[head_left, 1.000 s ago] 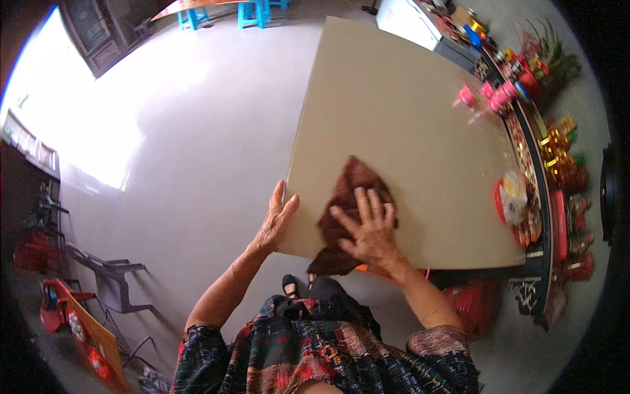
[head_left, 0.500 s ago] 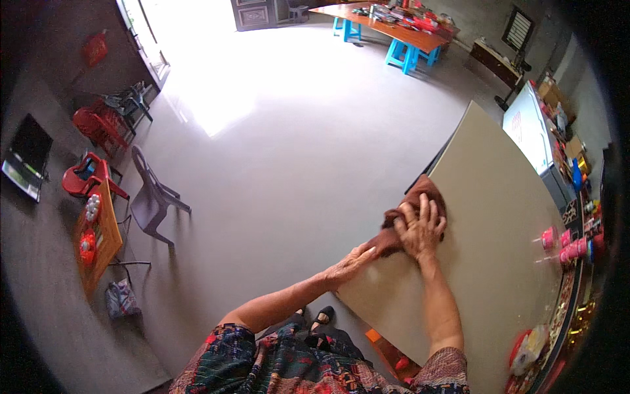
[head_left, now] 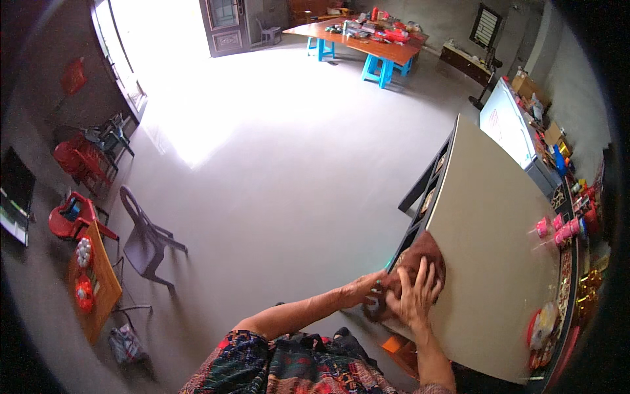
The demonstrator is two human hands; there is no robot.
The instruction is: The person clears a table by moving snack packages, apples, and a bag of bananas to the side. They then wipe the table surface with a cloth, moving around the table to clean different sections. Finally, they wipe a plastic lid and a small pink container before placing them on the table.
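Note:
A brown cloth (head_left: 426, 247) lies bunched over the left edge of a beige tabletop (head_left: 492, 262), near its front corner. On top of it, my right hand (head_left: 413, 295) rests with its fingers spread. At the table's edge, my left hand (head_left: 365, 290) has its fingers closed on the cloth's lower left part; some of its fingers are hidden by the cloth. Beneath the top, the table's dark side frame (head_left: 426, 190) shows openings with light-coloured panels.
Pink containers (head_left: 566, 231) and a plastic-wrapped bundle (head_left: 545, 325) line the right side. An orange-brown thing (head_left: 400, 351) is beneath the front corner. Left are a grey chair (head_left: 144, 249) and a small wooden table (head_left: 102, 285). Farther off stand a white freezer (head_left: 505, 125) and a cluttered table (head_left: 328, 27).
My right hand and the cloth have moved down along the table edge toward the front corner. My left hand has shifted slightly right and down. The view has tilted, showing more of the table's side.

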